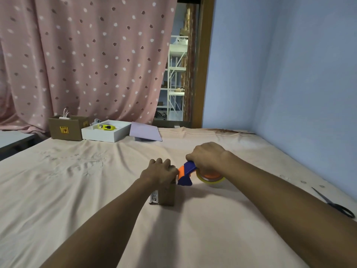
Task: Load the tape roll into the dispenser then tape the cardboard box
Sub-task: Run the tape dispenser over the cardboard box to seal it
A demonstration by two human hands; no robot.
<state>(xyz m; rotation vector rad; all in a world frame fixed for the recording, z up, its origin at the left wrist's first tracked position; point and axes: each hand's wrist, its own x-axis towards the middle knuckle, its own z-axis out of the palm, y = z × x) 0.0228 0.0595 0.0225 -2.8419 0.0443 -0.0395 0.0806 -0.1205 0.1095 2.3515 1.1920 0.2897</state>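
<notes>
Your left hand (160,172) sits curled on top of the small cardboard box (166,194), fingers bent down over its upper edge and pressing it onto the cloth-covered counter (96,190); the box stands upright near the middle of the surface, a white printed label (155,196) showing on its left face. Your right hand (207,155) is closed around the blue and orange tape dispenser (185,174), gripping it from above, with the dispenser's front end touching the top right edge of the box just beside your left knuckles. The tape roll (211,178) is seated in the dispenser, its clear yellowish band around an orange hub showing below your right palm, held just above the cloth to the right of the box. Whether a strip of tape already lies on the box cannot be told, since your left hand covers the top. Black-handled scissors (336,205) lie well apart at the right edge of the counter, near the blue wall (289,74). At the far side, a larger brown carton (65,129) stands beside a shallow white box (108,132) holding a yellow object (107,127), with a pale purple lid (144,131) leaning just to its right. A pink spotted curtain (87,55) hangs behind them.
</notes>
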